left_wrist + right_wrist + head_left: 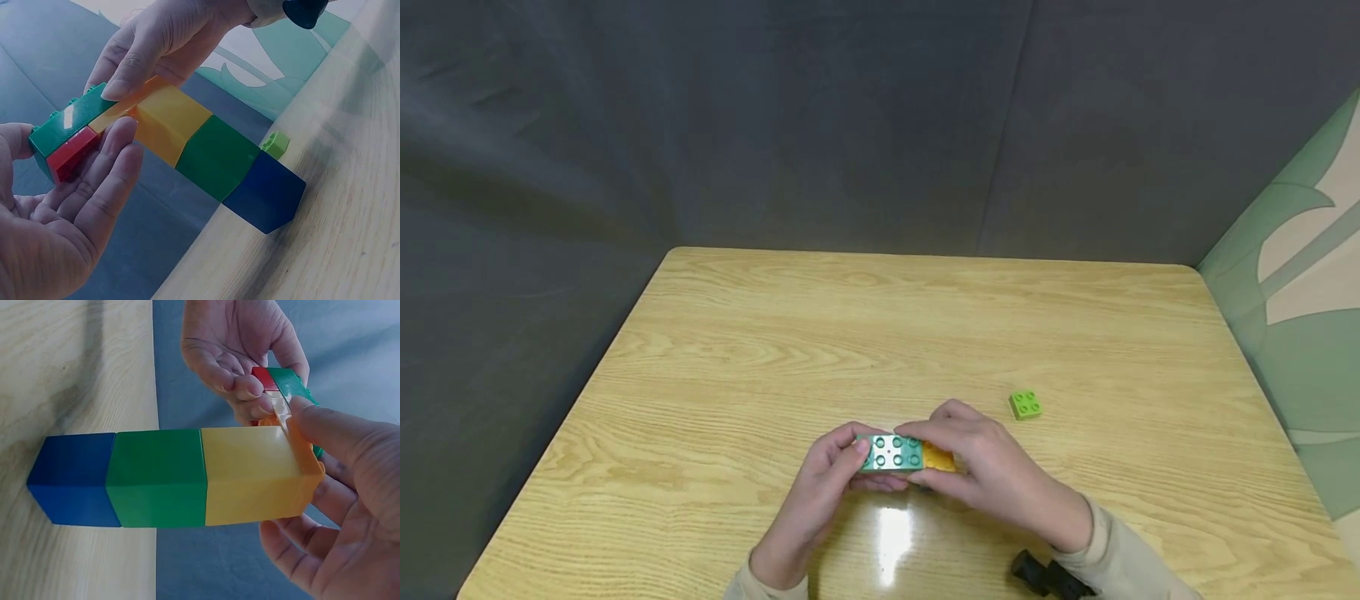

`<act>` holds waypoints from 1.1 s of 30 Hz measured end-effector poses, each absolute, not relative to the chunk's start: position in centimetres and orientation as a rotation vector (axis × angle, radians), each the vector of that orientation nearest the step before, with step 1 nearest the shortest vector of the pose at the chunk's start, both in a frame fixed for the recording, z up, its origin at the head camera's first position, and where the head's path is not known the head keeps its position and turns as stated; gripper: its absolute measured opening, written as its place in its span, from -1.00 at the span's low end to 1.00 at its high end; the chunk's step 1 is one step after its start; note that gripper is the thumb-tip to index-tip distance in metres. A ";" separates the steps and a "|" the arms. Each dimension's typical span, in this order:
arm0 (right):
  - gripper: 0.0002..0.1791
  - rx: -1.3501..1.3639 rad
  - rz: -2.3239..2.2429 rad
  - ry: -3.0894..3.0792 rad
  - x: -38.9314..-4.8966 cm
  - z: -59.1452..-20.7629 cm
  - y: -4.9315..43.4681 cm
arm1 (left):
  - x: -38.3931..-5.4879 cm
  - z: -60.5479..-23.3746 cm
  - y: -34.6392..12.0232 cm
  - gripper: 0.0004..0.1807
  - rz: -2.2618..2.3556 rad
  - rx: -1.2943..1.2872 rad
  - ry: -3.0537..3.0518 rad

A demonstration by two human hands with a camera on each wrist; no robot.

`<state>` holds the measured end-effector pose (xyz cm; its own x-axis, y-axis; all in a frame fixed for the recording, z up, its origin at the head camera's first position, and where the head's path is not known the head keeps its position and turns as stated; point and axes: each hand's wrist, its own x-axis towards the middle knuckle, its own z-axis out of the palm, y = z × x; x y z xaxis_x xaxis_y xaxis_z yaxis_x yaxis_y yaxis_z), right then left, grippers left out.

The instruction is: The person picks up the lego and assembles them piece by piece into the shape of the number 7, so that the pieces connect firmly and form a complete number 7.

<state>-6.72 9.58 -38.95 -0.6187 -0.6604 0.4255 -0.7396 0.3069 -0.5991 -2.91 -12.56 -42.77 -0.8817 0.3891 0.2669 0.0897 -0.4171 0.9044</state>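
Observation:
Both hands hold one toy brick build over the table. On its top lies a long teal-green studded brick (pixel 889 453), with a red brick (pixel 74 152) under its left end and a flat orange piece (pixel 938 457) beside the red. Beneath the orange piece, yellow (pixel 250 475), green (pixel 156 478) and blue (pixel 78 481) blocks form a column down towards the tabletop. My left hand (pixel 823 471) grips the teal-green brick's left end, thumb on top and fingers beneath. The right hand (pixel 988 462) pinches the top pieces front and back at the right end.
A small lime-green studded brick (pixel 1025 405) sits on the wooden table (pixel 850 325), beyond the right hand. Near the right sleeve is a black object (pixel 1048 575). Dark cloth (pixel 850 125) hangs behind the table, and a green-and-beige patterned panel (pixel 1315 367) stands along the right.

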 end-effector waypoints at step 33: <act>-0.61 1.149 1.177 -2.541 -7.5 -40.0 14.1 | -3.0 -42.5 -12.5 -0.60 2.349 0.560 1.686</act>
<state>-7.50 14.06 -39.99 -0.7062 -0.5911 0.3898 -0.6795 0.4111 -0.6076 -2.97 -12.49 -42.53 -0.9092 0.3711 0.1888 0.0600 -0.3318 0.9414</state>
